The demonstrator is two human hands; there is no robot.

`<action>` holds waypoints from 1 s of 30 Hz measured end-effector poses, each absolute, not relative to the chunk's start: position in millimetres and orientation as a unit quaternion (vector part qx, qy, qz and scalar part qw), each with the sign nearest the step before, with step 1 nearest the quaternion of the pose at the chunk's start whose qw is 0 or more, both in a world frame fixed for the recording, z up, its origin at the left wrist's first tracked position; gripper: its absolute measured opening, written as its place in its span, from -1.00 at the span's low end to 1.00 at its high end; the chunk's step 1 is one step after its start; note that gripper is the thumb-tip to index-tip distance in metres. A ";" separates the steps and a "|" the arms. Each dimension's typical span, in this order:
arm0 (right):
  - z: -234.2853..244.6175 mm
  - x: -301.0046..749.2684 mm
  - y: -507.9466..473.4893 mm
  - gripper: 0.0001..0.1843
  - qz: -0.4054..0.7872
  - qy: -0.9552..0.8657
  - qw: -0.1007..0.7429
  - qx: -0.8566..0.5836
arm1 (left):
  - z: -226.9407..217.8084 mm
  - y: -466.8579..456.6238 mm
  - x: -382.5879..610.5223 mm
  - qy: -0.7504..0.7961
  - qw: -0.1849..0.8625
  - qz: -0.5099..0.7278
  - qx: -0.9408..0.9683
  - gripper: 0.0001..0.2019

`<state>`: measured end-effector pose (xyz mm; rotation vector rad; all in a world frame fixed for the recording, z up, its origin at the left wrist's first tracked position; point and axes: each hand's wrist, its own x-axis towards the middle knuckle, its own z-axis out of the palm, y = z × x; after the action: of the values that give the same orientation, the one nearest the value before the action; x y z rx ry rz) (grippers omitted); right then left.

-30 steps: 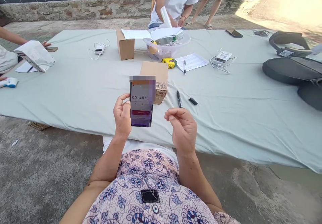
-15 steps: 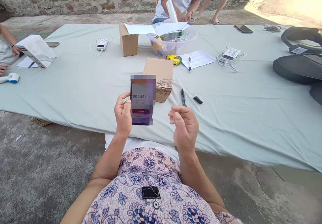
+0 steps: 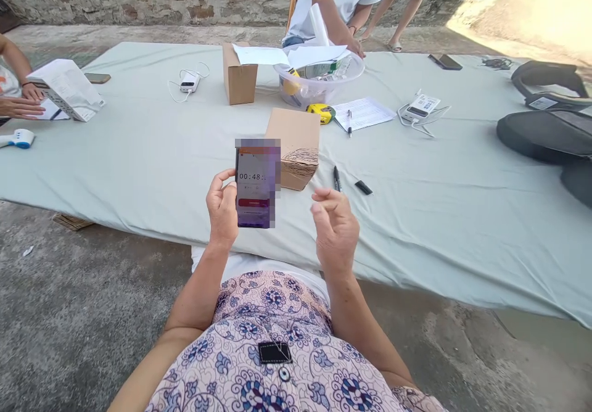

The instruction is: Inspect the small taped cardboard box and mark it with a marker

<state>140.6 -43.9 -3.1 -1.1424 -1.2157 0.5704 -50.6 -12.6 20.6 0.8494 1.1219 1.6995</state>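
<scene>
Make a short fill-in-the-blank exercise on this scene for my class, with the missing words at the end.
1. The person's left hand holds a ____.
2. It displays the digits 00, then ____.
3. The black cap lies to the ____ of the black marker.
4. The main colour of the tape measure is ____.

Missing words: smartphone; 48; right; yellow.

Nice bright daylight out here, though the sunlit patch (image 3: 531,11) up in the top right is totally blown out, while the tablecloth (image 3: 152,153) sits in soft, even shade with faint shadows. Chunky pixel blocks cover the phone's (image 3: 252,191) top and right edges, small print's mushy, and wide-angle stretch warps the sides.
</scene>
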 end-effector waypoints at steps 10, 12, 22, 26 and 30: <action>-47.0 150.0 -8.7 -0.60 0.389 -0.408 0.640 -0.522 | -12.4 29.9 -113.6 0.652 0.320 0.627 0.282 -0.70; -53.8 153.3 -2.7 -0.57 0.396 -0.393 0.632 -0.538 | -21.9 37.7 -127.5 0.679 0.308 0.606 0.275 -0.69; -76.9 162.8 15.4 -0.43 0.404 -0.405 0.576 -0.584 | -23.4 38.6 -153.9 0.761 0.207 0.483 0.380 -0.77; -75.3 163.3 28.8 -0.37 0.393 -0.414 0.576 -0.585 | -4.9 35.7 -134.1 0.745 0.173 0.465 0.446 -0.62; -62.6 164.6 46.9 -0.26 0.375 -0.441 0.566 -0.587 | 16.5 46.3 -99.2 0.665 0.277 0.473 0.507 -0.45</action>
<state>164.6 46.9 -62.6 -1.3800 -1.0366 0.8828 -99.2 46.3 16.5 1.3605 1.7855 1.2706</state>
